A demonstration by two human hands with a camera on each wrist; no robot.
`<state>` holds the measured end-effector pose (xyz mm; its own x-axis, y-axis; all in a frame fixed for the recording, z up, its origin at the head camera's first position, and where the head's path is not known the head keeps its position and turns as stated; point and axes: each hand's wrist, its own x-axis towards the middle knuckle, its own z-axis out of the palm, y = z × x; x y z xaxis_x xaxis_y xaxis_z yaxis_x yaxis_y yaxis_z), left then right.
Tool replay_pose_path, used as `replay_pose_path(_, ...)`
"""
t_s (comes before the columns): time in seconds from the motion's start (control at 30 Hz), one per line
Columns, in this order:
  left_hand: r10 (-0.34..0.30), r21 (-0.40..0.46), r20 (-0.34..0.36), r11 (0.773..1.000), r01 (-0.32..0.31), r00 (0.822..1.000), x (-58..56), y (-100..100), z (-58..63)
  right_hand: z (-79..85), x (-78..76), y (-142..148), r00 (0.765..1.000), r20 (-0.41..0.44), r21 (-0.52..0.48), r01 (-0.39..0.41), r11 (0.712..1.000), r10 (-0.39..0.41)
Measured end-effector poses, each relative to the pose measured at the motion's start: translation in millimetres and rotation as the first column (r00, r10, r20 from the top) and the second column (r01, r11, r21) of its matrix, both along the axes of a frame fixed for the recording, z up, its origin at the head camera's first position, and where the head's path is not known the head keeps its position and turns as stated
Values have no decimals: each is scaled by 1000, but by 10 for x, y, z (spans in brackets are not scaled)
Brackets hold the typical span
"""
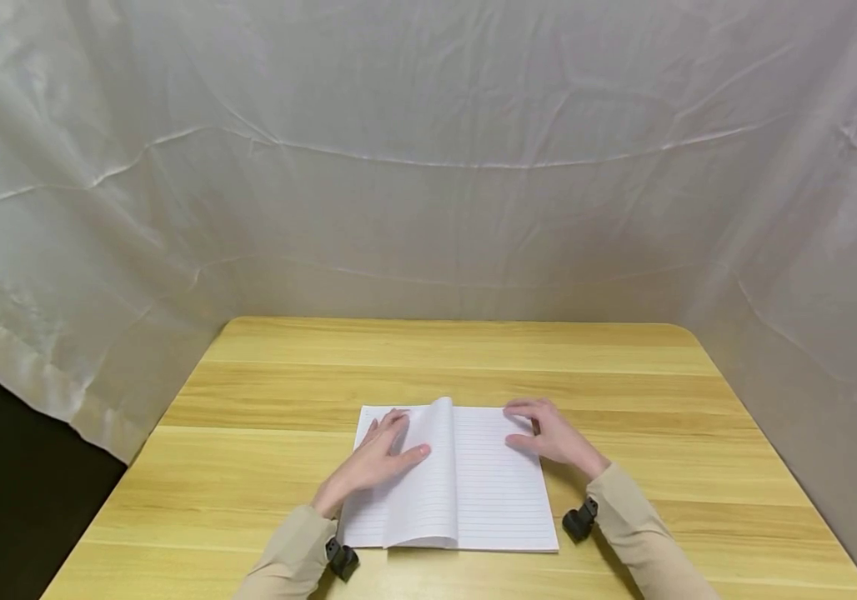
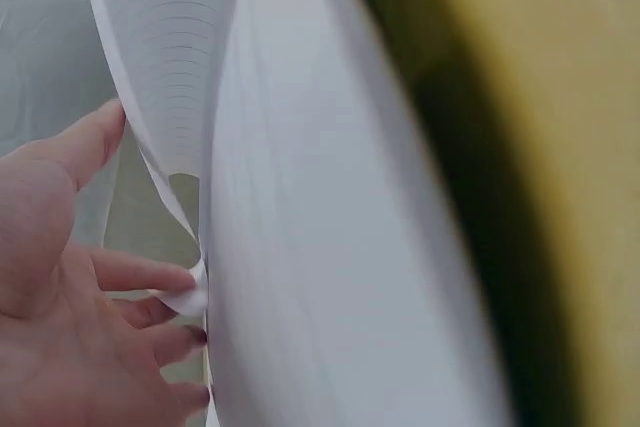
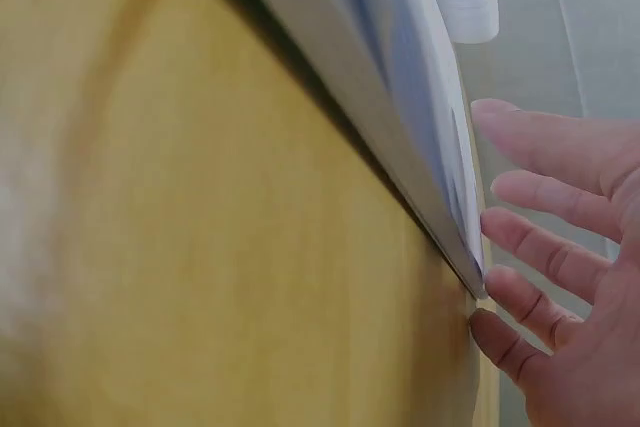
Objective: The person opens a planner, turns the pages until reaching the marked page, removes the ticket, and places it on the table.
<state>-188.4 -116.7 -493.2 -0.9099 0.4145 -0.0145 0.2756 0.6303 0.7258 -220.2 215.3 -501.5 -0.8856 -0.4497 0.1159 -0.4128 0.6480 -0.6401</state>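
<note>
An open notebook (image 1: 503, 492) with lined white pages lies on the table. One leaf (image 1: 428, 483) stands curved up over the left half, bowed near the spine. My left hand (image 1: 376, 462) is over the left half with fingers spread; in the left wrist view its thumb (image 2: 95, 142) touches the raised leaf's edge, and the index fingertip meets the curled paper lower down. At the upper right corner of the notebook is my right hand (image 1: 552, 433), its fingers apart and loosely extended. In the right wrist view, its fingertips (image 3: 500, 222) are at the page edge, pinching nothing.
The notebook lies toward the near side of a light wood table (image 1: 286, 383). Pale hanging cloth (image 1: 458, 208) surrounds the table at the back and sides. Each wrist carries a small black camera, one left (image 1: 342, 560) and one right (image 1: 580, 520).
</note>
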Motion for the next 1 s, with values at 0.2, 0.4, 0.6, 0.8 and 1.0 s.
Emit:
replay_pose_path(0.2, 37, -90, -13, 995, -38, 999, -2, -9, 42, -6, -35, 19, 999, 20, 30, 27, 999, -28)
replay_pose_path(0.4, 55, -171, 1, 984, -54, 999, -22, -19, 29, -25, -106, 26, 999, 11, 54, 48, 997, -49)
replay_pose_path(0.6, 31, -187, 12, 982, -28, 999, -16, 20, 25, -7, -164, 2, 999, 18, 85, 47, 995, -49)
replay_pose_path(0.8, -47, -207, -3, 977, 46, 999, 7, 56, 40, 11, -179, -19, 999, 34, 72, 39, 997, -42)
replay_pose_path(1.0, -203, -171, 10, 964, 202, 979, 20, 55, 25, 0, -179, -7, 999, 14, 60, 42, 997, -43)
